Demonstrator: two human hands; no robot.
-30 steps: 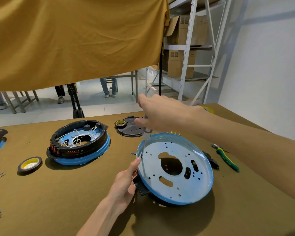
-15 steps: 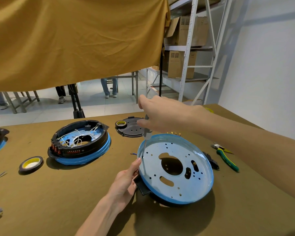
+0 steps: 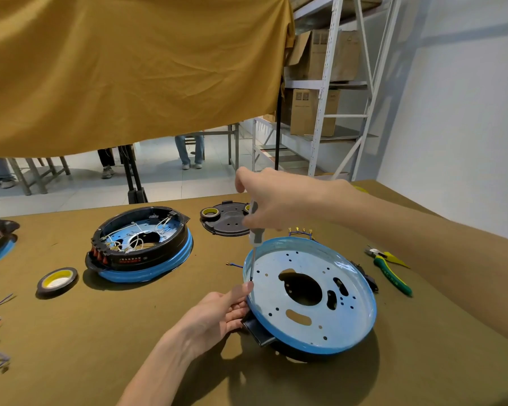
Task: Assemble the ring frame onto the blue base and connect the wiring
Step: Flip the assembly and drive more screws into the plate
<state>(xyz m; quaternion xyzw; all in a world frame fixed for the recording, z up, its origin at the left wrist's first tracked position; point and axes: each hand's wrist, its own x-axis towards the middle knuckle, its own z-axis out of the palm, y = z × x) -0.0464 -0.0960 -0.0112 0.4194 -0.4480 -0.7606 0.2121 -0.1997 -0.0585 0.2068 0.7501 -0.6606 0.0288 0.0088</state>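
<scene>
Two hands meet at the left rim of the blue base (image 3: 311, 291), lower right of centre on the table (image 3: 129, 332). Right hand (image 3: 272, 200) grips a screwdriver (image 3: 255, 232) upright, its tip at the rim. Left hand (image 3: 217, 315) holds the edge, thumb on the lip. Pliers (image 3: 390, 272) lie just right of the base; open cloth spreads lower left, toward the tape roll (image 3: 57, 281).

Blue base (image 3: 320, 291): smooth sheet metal under a glossy, pale blue film, punched with holes. Ring frame (image 3: 258, 332) beneath it: matt black plastic. Screwdriver (image 3: 254, 230): translucent plastic handle, bright metal shaft. Table (image 3: 129, 347): matt olive cloth, slightly creased. Pliers (image 3: 392, 273): green plastic grips. Tape roll (image 3: 57, 281): glossy dark edge.
</scene>
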